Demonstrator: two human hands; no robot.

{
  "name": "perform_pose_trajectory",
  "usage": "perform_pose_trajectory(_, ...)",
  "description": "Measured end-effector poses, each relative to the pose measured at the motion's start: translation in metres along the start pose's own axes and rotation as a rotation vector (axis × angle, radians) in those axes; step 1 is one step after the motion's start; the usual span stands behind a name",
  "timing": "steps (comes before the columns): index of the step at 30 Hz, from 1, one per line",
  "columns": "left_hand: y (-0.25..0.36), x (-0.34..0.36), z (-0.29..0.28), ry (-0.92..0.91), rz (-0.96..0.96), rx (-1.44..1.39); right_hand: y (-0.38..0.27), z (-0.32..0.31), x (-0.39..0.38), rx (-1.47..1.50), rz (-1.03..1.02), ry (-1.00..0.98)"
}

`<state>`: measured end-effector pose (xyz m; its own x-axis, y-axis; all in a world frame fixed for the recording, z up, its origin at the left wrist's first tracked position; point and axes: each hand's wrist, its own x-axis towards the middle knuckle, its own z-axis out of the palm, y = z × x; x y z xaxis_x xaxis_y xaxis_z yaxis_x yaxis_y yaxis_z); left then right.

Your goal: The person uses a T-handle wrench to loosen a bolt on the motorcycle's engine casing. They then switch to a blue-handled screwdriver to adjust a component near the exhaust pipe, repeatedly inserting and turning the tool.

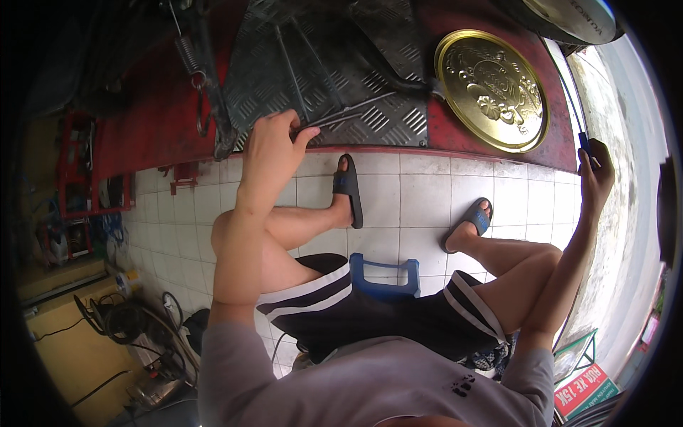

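Note:
My left hand is closed at the near edge of a dark checker plate. Its thumb and fingers pinch a thin metal rod, which points right over the plate; the rod's kind is not clear. Other slim rods show just beyond. Far to the right, my right hand grips the dark blue handle of what looks like a screwdriver, its thin shaft running upward beside the red platform. Between the hands, a round embossed gold metal lid rests on the platform.
Dark vehicle parts with a spring and stand leg hang over the platform's left. A rounded grey vehicle part is at top right. A blue plastic stool stands between my legs. Red racks and cables lie left.

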<state>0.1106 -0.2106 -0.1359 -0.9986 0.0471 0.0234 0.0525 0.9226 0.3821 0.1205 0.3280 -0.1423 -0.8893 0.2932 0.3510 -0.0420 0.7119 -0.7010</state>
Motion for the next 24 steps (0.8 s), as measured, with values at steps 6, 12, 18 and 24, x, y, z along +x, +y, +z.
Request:
perform_pose_trajectory(6, 0.024, 0.006, -0.001, 0.1, 0.158, -0.082, -0.035, 0.005, -0.014, 0.102, 0.052, -0.082)
perform_pose_trajectory(12, 0.098, 0.036, 0.006, 0.091, 0.285, -0.605, -0.11, 0.037, -0.03, 0.484, 0.125, -0.258)
perform_pose_trajectory(18, 0.167, 0.075, 0.037, -0.042, 0.32, -1.311, -0.163, 0.076, -0.042, 0.736, 0.232, -0.411)
perform_pose_trajectory(24, 0.192, 0.086, 0.036, 0.0, 0.211, -1.378, -0.184, 0.073, -0.044, 0.837, 0.368, -0.512)
